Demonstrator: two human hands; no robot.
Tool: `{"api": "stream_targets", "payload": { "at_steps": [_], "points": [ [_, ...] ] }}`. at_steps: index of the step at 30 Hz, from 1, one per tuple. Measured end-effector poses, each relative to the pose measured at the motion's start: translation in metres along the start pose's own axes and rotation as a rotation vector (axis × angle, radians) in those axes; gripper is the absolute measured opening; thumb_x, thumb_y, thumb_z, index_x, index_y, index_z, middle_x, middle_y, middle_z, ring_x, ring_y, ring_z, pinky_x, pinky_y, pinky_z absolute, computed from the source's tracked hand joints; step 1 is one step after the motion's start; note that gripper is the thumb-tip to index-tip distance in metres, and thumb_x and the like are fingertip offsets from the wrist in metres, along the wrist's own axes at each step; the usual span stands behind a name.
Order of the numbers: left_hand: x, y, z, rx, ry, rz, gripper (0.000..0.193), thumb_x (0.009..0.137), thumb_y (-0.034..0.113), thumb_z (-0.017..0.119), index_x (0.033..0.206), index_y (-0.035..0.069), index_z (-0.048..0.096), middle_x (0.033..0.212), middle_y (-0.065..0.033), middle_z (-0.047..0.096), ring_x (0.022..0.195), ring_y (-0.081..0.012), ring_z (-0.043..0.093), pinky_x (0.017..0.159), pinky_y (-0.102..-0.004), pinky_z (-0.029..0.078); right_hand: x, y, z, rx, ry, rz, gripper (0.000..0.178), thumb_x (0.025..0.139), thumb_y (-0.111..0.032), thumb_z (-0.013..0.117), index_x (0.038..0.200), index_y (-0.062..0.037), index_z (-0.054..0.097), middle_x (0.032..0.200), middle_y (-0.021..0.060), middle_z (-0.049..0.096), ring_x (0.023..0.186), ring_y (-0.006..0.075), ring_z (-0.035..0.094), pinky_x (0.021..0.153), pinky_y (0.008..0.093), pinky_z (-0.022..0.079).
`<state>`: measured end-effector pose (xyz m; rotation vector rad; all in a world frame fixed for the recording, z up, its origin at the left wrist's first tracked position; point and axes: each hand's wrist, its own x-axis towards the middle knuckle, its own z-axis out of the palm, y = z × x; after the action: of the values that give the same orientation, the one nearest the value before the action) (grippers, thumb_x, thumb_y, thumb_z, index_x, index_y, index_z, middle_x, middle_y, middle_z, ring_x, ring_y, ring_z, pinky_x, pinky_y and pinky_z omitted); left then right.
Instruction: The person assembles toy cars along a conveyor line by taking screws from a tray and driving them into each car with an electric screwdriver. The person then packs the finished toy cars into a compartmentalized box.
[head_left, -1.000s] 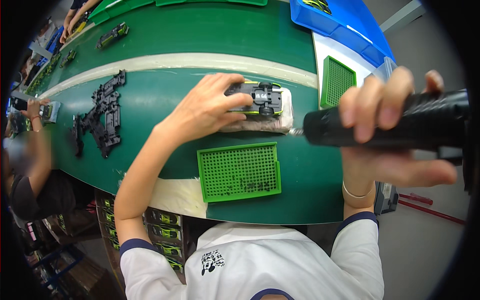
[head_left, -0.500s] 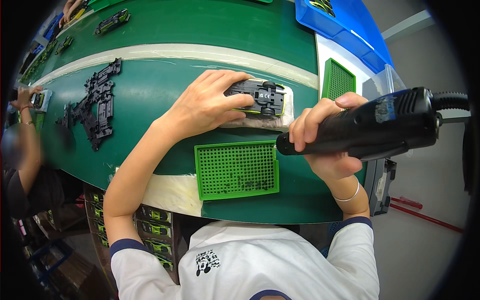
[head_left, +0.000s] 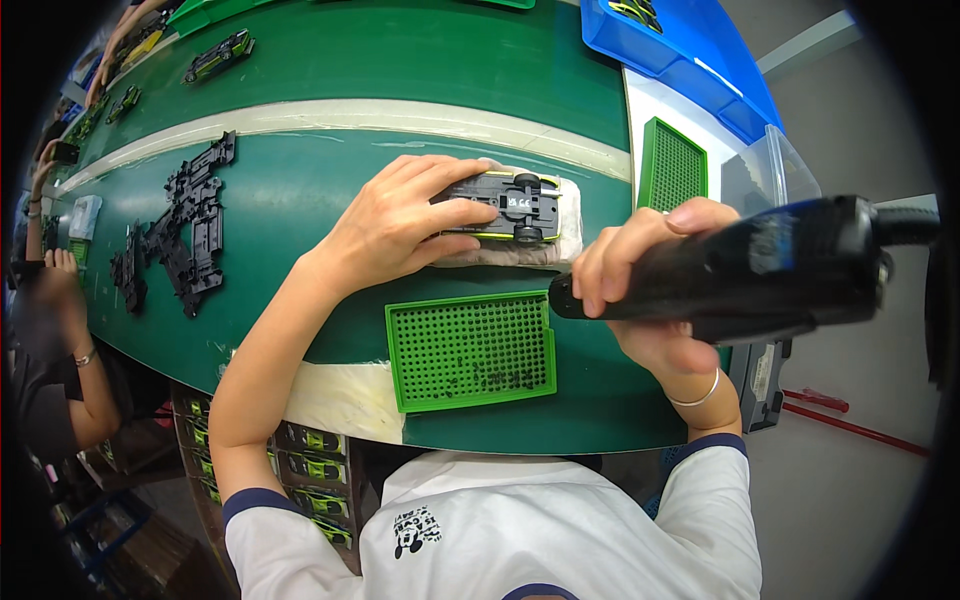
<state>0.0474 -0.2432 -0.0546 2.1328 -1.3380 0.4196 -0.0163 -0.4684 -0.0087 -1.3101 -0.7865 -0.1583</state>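
A toy car (head_left: 535, 206) lies upside down, its black underside and wheels facing up, on a whitish padded block (head_left: 570, 225). My left hand (head_left: 400, 215) is closed round the car's left end, with fingers over its far side and across the underside. In my right hand (head_left: 650, 270) is a black electric screwdriver (head_left: 770, 265), gripped near its front end, its cable running off to the right. The screwdriver's front end is beside the near right corner of the block, above the green perforated tray (head_left: 397, 360), which holds many small dark screws.
Black plastic chassis parts (head_left: 185, 235) are heaped on the green table at left. Beyond a pale strip lies another toy car (head_left: 218, 57). A second green tray (head_left: 675, 165) and a blue bin (head_left: 690, 65) stand at right. A co-worker's arm (head_left: 90, 390) is at far left.
The whole view has shifted slightly. My left hand stays on the car and my right keeps hold of the screwdriver. At far left, the co-worker's hand has moved away from the pale block there.
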Motion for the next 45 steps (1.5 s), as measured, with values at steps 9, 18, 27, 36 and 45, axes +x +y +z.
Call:
{"api": "stream_targets", "payload": {
  "at_steps": [9, 18, 27, 36, 45],
  "points": [
    [0.002, 0.004, 0.001, -0.013, 0.040, -0.037, 0.032, 0.062, 0.016, 0.072, 0.092, 0.012, 0.062, 0.116, -0.0097, 0.054, 0.100, -0.0276, 0.053, 0.082, -0.0372, 0.043, 0.048, -0.021, -0.020, -0.055, -0.036, -0.335, 0.094, 0.061, -0.075, 0.052, 0.122, -0.0087, 0.024, 0.070, 0.0077, 0.046, 0.053, 0.0173, 0.050, 0.051, 0.0306, 0.045],
    [0.002, 0.004, 0.001, -0.020, 0.048, -0.033, 0.030, 0.063, 0.019, 0.072, 0.090, 0.012, 0.061, 0.114, -0.0095, 0.054, 0.098, -0.0274, 0.054, 0.081, -0.0372, 0.044, 0.053, 0.008, -0.011, -0.237, 0.212, -0.052, 0.080, 0.071, -0.070, 0.049, 0.114, -0.0072, 0.027, 0.068, 0.0077, 0.047, 0.050, 0.0161, 0.050, 0.048, 0.0287, 0.044],
    [0.002, 0.001, 0.004, -0.020, 0.056, -0.030, 0.028, 0.064, 0.019, 0.071, 0.089, 0.012, 0.061, 0.114, -0.0093, 0.054, 0.097, -0.0277, 0.054, 0.081, -0.0375, 0.044, 0.056, 0.018, -0.009, -0.225, 0.187, 0.008, 0.077, 0.072, -0.071, 0.043, 0.113, -0.0074, 0.028, 0.066, 0.0054, 0.046, 0.048, 0.0140, 0.048, 0.048, 0.0267, 0.043],
    [-0.001, 0.002, 0.006, -0.037, 0.041, -0.053, 0.029, 0.062, 0.016, 0.072, 0.089, 0.011, 0.062, 0.115, -0.0110, 0.054, 0.100, -0.0295, 0.054, 0.082, -0.0384, 0.043, 0.053, 0.019, -0.010, -0.226, 0.175, -0.011, 0.080, 0.071, -0.072, 0.043, 0.115, -0.0074, 0.027, 0.067, 0.0057, 0.046, 0.050, 0.0143, 0.049, 0.048, 0.0277, 0.043],
    [-0.004, -0.001, 0.006, -0.031, 0.067, -0.052, 0.030, 0.062, 0.015, 0.072, 0.090, 0.011, 0.062, 0.116, -0.0098, 0.054, 0.100, -0.0283, 0.054, 0.081, -0.0374, 0.043, 0.021, -0.005, 0.000, 0.162, -0.068, -0.181, 0.083, 0.059, -0.071, 0.057, 0.113, -0.0130, 0.030, 0.068, 0.0035, 0.048, 0.051, 0.0148, 0.051, 0.050, 0.0282, 0.045]
  ]
}}
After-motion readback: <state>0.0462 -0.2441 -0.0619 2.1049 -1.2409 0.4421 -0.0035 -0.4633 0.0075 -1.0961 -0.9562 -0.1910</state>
